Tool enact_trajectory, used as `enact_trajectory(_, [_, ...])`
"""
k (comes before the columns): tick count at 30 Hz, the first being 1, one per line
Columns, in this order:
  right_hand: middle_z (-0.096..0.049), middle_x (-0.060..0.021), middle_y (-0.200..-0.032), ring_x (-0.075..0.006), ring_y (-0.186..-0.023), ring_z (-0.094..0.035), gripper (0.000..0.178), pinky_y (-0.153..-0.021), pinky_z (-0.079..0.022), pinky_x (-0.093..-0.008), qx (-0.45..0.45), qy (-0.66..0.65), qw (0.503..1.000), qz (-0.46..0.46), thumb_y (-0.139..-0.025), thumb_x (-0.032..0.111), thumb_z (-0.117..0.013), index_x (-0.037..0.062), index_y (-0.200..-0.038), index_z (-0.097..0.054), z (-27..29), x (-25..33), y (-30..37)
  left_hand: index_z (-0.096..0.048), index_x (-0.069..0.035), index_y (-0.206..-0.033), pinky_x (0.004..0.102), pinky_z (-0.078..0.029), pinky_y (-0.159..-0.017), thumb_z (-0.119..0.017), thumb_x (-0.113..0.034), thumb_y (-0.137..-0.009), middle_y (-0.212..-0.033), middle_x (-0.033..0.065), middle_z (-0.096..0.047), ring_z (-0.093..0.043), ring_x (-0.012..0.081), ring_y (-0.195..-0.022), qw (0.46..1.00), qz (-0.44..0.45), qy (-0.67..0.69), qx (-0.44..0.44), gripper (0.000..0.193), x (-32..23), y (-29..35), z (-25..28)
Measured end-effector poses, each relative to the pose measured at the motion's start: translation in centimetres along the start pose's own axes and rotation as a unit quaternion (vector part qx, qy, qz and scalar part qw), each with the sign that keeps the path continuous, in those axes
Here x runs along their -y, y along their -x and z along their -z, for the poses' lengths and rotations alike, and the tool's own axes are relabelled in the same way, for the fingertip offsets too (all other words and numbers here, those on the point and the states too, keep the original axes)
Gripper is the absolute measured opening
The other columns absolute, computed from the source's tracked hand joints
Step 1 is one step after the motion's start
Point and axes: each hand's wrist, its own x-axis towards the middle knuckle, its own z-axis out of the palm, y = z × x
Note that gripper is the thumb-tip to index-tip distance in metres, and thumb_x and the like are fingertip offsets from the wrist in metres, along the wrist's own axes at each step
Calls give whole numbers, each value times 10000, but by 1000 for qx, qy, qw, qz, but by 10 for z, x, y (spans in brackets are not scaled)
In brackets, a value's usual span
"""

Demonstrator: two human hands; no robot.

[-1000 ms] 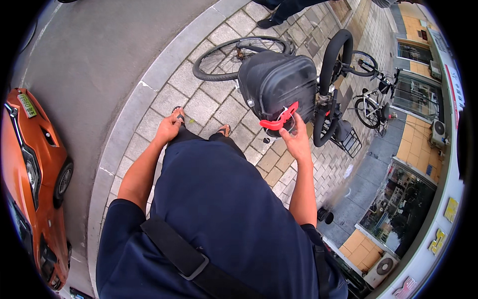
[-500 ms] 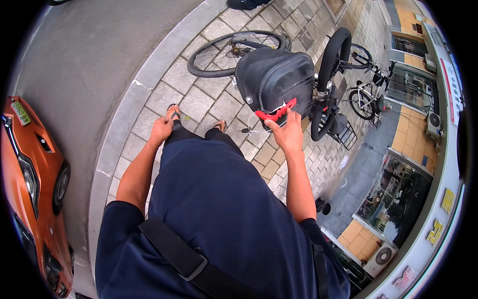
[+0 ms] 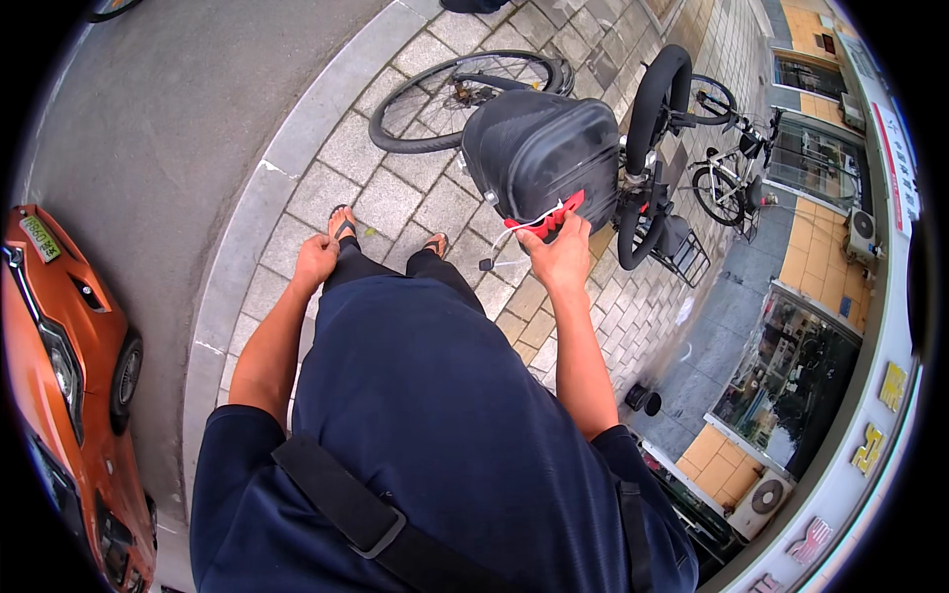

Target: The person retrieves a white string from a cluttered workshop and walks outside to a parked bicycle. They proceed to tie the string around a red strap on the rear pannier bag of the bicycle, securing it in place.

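Note:
My right hand (image 3: 560, 255) is closed, pinching a red strip-like piece (image 3: 574, 204) with a wavy edge. A thin white cord (image 3: 522, 225) crosses the red piece and trails to its left, where a small dark piece (image 3: 485, 265) hangs. Just beyond these fingers is a black, rounded, box-like case (image 3: 559, 148) at the bicycle; whether the red piece touches it I cannot tell. My left hand (image 3: 316, 259) is low beside my left thigh, with fingers curled together near the dark trousers. What lies inside those fingers, if anything, is hidden.
A bicycle wheel (image 3: 395, 138) lies left of the case, and a thick black loop (image 3: 660, 104) rises on its right. Farther right stands a white bicycle (image 3: 727, 183). The kerb (image 3: 282, 153) and an orange car (image 3: 84, 326) are left; a shop window (image 3: 786, 381) is right.
My right fingers have closed further around the red piece, and less of it shows. The white cord now lies more across it. My left hand has hardly moved.

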Motion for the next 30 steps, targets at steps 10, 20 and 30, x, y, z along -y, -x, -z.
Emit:
enact_trajectory(10, [-565, -197, -1344, -381, -1265, -579, 952, -1069, -479, -451, -60, -19, 998, 16, -725, 429, -934, -60, -1418, -503, -7, -8, 2, -764, 13, -967, 379, -562, -773, -670, -194, -942, -866, 161, -764, -723, 235, -802, 999, -35, -8, 34, 229, -14, -8, -9])
enact_trajectory(20, [-573, -188, -1285, -411, -1160, -620, 699, -982, -518, -475, 21, -86, 994, 67, -761, 345, -910, -8, -1258, -568, 21, -28, -4, -748, 41, -849, 395, -550, -677, -623, -180, -912, -717, 183, -717, -703, 236, -688, 993, -97, -64, 14, 261, 0, -15, 9])
enact_trajectory(30, [-525, -209, -1448, -373, -1355, -546, 830, -1141, -450, -416, 39, -263, 963, 50, -823, 450, -856, 34, -1477, -558, 22, -80, 1, -671, -44, -698, 346, -425, -409, -596, -120, -890, -593, 70, -605, -578, 169, -477, 991, 68, -92, 65, 220, 18, 1, 40])
